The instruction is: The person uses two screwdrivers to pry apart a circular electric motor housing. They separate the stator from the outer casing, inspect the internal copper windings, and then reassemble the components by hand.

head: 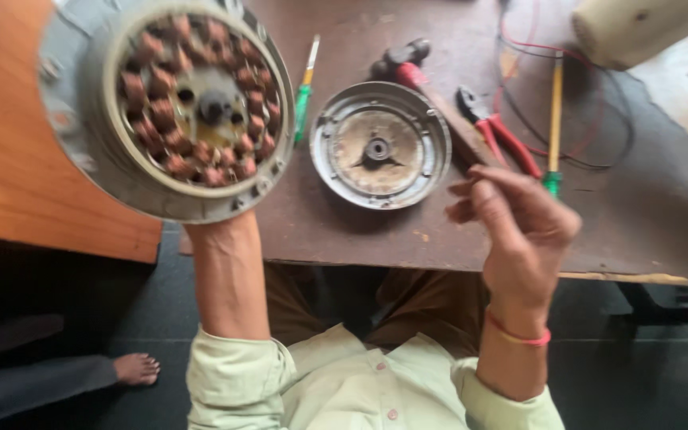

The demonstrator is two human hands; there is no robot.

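Holding up, at left: 1 motor stator housing point(170, 107), copper windings facing the camera, raised over the table edge; left hand point(220, 231) hidden behind it, grasp judged firm. Best kept supported from beneath. On brown table point(344, 239): 1 round cover plate point(381, 146), 2 screwdrivers, 1 hammer point(408, 68), 1 red pliers point(497, 131). Right hand point(519, 231): loosely curled, empty.

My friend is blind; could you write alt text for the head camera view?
A left hand holds up a round grey metal motor housing ringed with copper coils, while the right hand hovers empty over a brown worktable bearing a round metal cover and red-handled pliers.
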